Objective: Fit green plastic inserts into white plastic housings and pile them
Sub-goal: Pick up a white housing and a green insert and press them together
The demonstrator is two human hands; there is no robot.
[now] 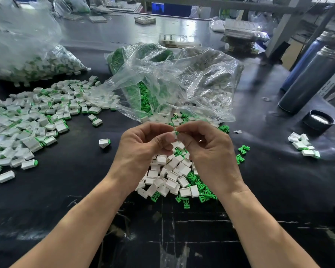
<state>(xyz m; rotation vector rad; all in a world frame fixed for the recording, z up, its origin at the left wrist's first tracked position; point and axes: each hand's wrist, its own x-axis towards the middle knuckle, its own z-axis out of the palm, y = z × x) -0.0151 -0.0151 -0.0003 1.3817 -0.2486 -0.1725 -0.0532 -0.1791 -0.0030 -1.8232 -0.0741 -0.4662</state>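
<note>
Over the loose parts (172,176), the left hand (143,147) pinches a white housing (174,134) steady while the right hand (205,146) pinches a green insert (176,132) at its mouth, seemingly to press it home before tossing it onto the finished pile (33,120) left.

A small white housing (174,134) sits pinched between the fingertips of both hands, with a sliver of a green insert (176,132) showing at its top edge. Below it on the bench lies a loose heap of empty white housings (170,175), open boxes lying at all angles, mixed with scattered green inserts (199,187) along its right and near edges. To the left spreads a broad pile of finished pieces (33,120), white with green ends showing.
</note>
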